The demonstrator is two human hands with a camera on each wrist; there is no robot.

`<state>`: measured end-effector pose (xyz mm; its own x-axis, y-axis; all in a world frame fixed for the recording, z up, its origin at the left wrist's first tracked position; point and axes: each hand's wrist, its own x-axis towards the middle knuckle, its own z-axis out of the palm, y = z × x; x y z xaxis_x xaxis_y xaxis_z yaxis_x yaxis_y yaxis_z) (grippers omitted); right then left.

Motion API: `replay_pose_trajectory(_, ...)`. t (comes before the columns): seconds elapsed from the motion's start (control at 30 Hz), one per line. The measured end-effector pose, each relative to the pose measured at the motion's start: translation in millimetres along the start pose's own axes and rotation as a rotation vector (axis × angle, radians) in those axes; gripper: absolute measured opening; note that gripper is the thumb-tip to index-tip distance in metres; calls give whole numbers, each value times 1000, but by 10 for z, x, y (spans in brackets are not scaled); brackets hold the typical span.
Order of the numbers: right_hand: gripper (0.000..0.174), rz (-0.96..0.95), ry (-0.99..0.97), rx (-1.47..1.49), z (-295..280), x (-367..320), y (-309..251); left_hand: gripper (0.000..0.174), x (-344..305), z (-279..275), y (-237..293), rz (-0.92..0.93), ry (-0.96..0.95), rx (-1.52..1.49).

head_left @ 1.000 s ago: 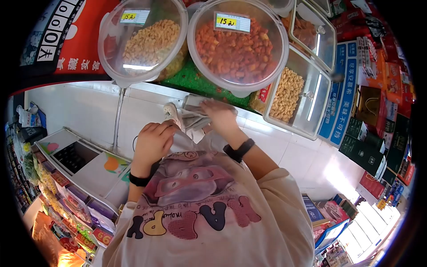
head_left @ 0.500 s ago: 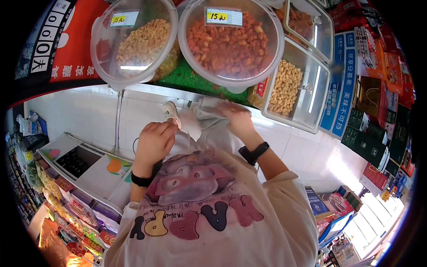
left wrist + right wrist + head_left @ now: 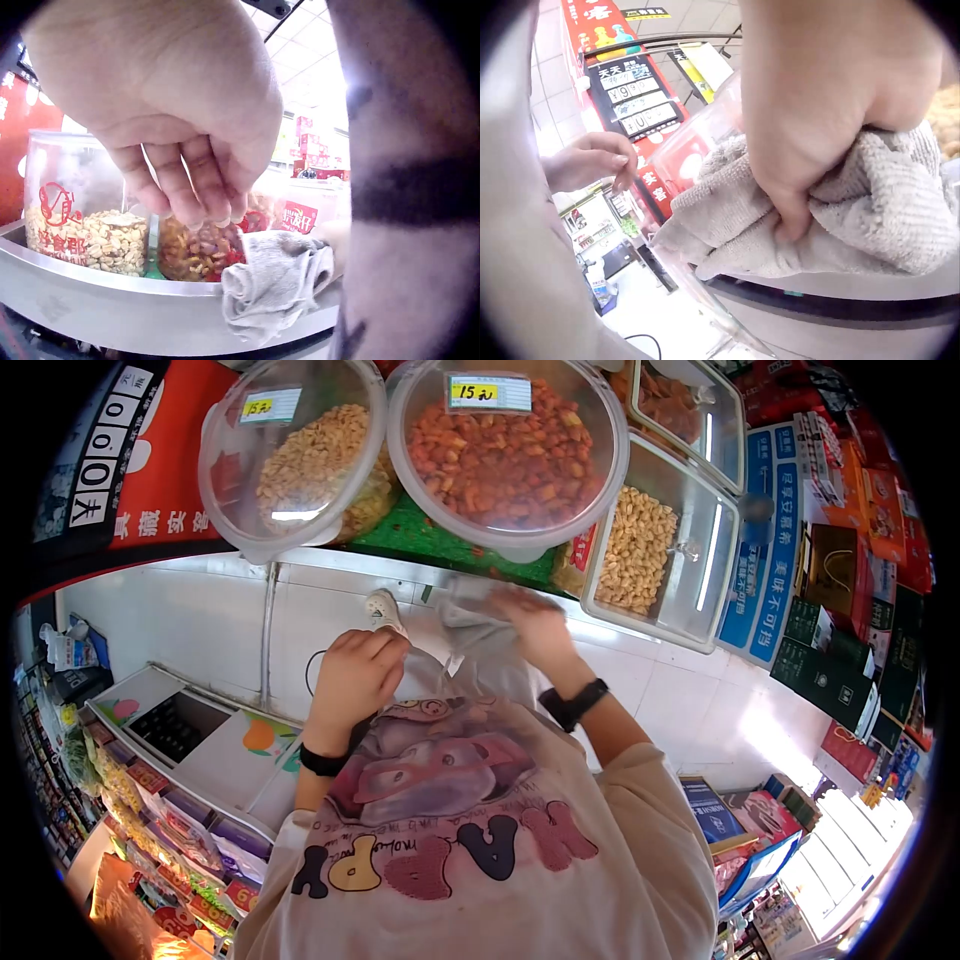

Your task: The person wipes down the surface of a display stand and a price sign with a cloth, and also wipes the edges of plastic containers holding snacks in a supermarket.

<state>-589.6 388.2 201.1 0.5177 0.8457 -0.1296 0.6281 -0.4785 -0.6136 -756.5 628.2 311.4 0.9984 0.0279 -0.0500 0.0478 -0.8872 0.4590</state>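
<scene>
A grey ribbed cloth (image 3: 468, 618) hangs crumpled from my right hand (image 3: 540, 628) in the head view, at the near edge of the snack counter. The right wrist view has this cloth (image 3: 731, 217) large, with my fingers and thumb gripping its folds. My left hand (image 3: 358, 672) hovers in front of my shirt, apart from the cloth. Seen in the left wrist view, the left hand (image 3: 176, 97) has loosely bent fingers (image 3: 176, 180) and holds nothing. Beyond it, the cloth (image 3: 274, 281) overlaps the counter's metal edge (image 3: 112, 292).
Round lidded tubs of peanuts (image 3: 315, 465) and reddish snacks (image 3: 510, 460) stand on green matting (image 3: 415, 545). A clear bin (image 3: 640, 555) of nuts stands to their right. Dark green boxes (image 3: 825, 685) are stacked further right. A white chest with fruit prints (image 3: 215, 735) is at the left.
My right hand has moved right and slightly down with the cloth, mostly in the first half second. The left hand stays nearly in place. The head view has shifted slightly.
</scene>
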Motion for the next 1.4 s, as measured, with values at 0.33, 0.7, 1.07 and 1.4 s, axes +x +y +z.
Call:
replay_pose_trajectory(0.33, 72, -21, -54, -39, -6, 54, 11, 23, 12, 105, 33, 55, 42, -48)
replay_pose_trajectory(0.7, 46, -241, 129, -99, 909, 1100, -985, 53, 71, 146, 231, 11, -34, 24)
replay_pose_trajectory(1.07, 40, -276, 94, -41, 928, 1362, -1188, 68, 41, 155, 168, -73, -35, -48)
replay_pose_trajectory(1.4, 57, -186, -49, -21, 718, 953, -709, 73, 318, 329, 409, 99, -224, -236)
